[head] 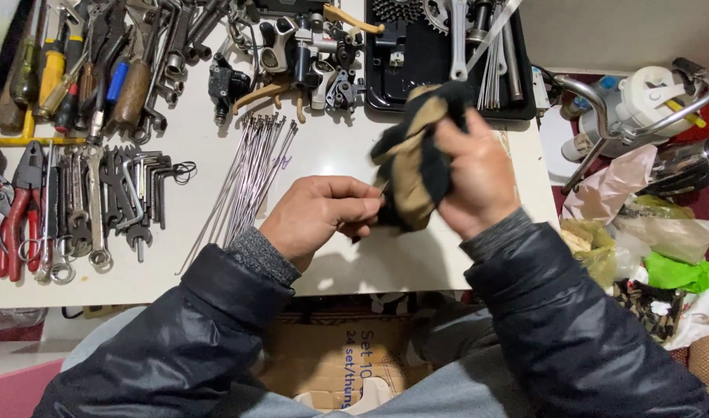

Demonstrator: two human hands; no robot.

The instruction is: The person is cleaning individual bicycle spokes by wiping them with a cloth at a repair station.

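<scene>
My left hand point(322, 213) pinches the near end of a thin metal spoke point(383, 188) just above the white table point(215, 255). My right hand point(478, 176) grips a dirty black and tan rag point(416, 159) that is wrapped around the rest of the spoke. Most of the spoke is hidden inside the rag. Both hands hover over the middle of the table, close together. A loose bundle of several bare spokes point(250, 178) lies on the table just left of my left hand.
Wrenches, pliers and hex keys point(83, 201) lie at the left, screwdrivers point(52, 70) at the far left back. Brake parts point(300, 66) and a black tray point(439, 58) with cogs and spokes sit at the back. Crumpled bags point(656, 232) lie right; a cardboard box point(339, 356) sits below.
</scene>
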